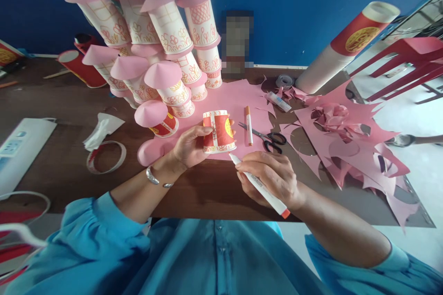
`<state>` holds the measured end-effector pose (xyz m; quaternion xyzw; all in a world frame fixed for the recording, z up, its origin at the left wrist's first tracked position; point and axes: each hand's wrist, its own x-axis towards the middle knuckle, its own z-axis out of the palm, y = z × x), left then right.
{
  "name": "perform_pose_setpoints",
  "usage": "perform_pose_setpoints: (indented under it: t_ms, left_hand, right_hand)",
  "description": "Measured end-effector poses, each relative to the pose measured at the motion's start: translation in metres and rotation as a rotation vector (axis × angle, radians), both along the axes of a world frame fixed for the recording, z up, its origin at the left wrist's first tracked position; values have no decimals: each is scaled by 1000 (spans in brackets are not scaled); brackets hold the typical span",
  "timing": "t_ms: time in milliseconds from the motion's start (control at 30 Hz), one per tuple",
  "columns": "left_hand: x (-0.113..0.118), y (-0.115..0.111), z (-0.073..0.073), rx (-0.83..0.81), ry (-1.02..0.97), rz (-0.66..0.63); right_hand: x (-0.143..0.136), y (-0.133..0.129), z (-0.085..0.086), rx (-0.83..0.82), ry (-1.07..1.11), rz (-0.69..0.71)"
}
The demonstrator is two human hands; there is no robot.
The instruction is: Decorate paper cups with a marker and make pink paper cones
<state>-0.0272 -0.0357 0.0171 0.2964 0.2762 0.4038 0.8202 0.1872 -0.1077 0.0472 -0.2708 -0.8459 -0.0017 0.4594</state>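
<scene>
My left hand [191,146] is wrapped round a red and white paper cup [219,132] with a gold emblem, held over the pink paper sheet. Orange and red drawn marks run along the cup's white edges and its white strip. In my right hand [268,176] is a white marker [265,192] with an orange end, its tip close to the cup's lower right edge. An orange and white marker [248,125] and black-handled scissors [268,138] lie just right of the cup.
Stacked cup towers [169,27] with pink cone tops stand at the back left. Cut pink scraps [339,136] cover the right side, near a tall cup stack [346,48] and a tape roll [284,81]. A paper ring [107,159] and white paper piece [104,131] lie left.
</scene>
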Motion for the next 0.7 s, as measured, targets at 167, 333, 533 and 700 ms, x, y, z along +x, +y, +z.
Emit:
perform_pose_setpoints:
  t_ms: [167, 333, 533, 700]
  left_hand:
    - [-1, 1, 0, -1, -18, -25]
    - [-2, 1, -1, 59, -25, -69]
    - [-1, -5, 0, 239, 140, -16]
    - [2, -3, -4, 531, 419, 194]
  right_hand:
    - [2, 2, -2, 50, -4, -25]
    - [3, 3, 0, 55, -9, -67]
    - [5, 5, -2, 89, -22, -128]
    - [6, 7, -5, 22, -9, -199]
